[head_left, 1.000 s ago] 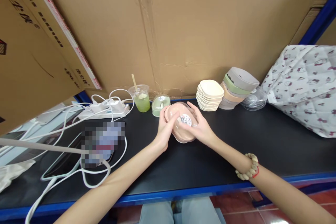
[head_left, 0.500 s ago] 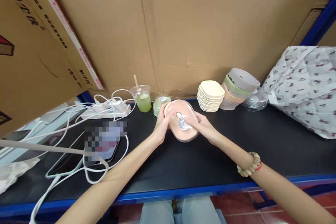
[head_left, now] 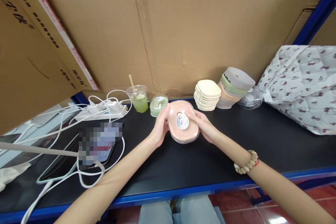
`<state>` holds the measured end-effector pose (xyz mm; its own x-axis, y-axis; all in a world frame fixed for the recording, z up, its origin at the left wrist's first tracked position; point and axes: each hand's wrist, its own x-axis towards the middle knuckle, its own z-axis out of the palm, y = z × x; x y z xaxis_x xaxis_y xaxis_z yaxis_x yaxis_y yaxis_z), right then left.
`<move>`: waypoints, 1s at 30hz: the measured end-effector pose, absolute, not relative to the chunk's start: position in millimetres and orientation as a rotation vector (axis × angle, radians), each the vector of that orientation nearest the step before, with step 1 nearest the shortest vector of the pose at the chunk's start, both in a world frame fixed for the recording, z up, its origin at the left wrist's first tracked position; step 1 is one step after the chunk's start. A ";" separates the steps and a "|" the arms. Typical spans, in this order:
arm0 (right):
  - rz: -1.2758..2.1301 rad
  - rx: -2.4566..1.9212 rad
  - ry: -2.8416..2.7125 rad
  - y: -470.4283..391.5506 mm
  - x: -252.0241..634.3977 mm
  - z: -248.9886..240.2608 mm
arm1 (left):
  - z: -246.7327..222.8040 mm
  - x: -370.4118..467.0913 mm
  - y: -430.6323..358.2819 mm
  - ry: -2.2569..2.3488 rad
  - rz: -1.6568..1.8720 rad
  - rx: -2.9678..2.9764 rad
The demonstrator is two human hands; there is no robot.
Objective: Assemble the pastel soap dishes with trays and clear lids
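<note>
Pink container (head_left: 183, 134), one, held by fingers (head_left: 193, 117) of two hands (head_left: 159, 128).

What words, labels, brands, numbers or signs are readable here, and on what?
Brown cardboard flap, left: "®" after large black Chinese characters, partly cut off; smaller lines blurred.
Pink rounded plastic container: round white sticker, print too small.
Pale-green rounded plastic container: white sticker, too small.
Stacked clear plastic covers: pale sticker, too small.

Chinese characters (head_left: 20, 18), ® (head_left: 32, 27) on cardboard (head_left: 23, 84); sticker (head_left: 182, 121) on pink container (head_left: 185, 134) illegible.
</note>
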<state>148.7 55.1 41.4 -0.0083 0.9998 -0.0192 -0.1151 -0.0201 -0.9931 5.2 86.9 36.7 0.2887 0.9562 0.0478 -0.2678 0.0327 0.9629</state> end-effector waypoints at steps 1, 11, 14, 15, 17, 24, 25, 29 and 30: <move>1.265 -1.126 -1.098 55.9 149.2 41.1 | 37.1 5.4 86.5 0.779 1.058 1.117; 1.243 -1.339 -1.163 54.9 151.6 43.4 | 30.9 7.6 86.1 0.797 1.131 1.260; 1.200 -1.321 -1.241 56.2 153.5 40.1 | 31.1 6.9 85.0 0.798 1.093 1.328; 1.193 -1.276 -1.279 57.1 154.0 38.5 | 31.3 6.7 84.3 0.805 1.093 1.330; 1.185 -1.200 -1.324 58.8 154.6 35.5 | 31.8 6.8 83.0 0.818 1.108 1.328; 1.207 -1.201 -1.351 59.3 155.9 33.9 | 33.0 8.8 81.1 0.842 1.171 1.269; 1.209 -1.206 -1.350 59.0 156.1 34.3 | 33.4 9.0 80.7 0.842 1.173 1.261; 1.222 -1.233 -1.315 58.3 154.2 36.0 | 34.5 9.4 79.8 0.885 1.147 1.262; 1.216 -1.239 -1.286 58.3 153.0 36.6 | 34.3 9.6 79.8 0.888 1.160 1.273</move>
<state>153.0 58.3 36.6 -0.0443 0.9990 -0.0076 0.0633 -0.0047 -0.9980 9.6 79.8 34.3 0.2276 0.9679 0.1065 -0.1501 -0.0732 0.9860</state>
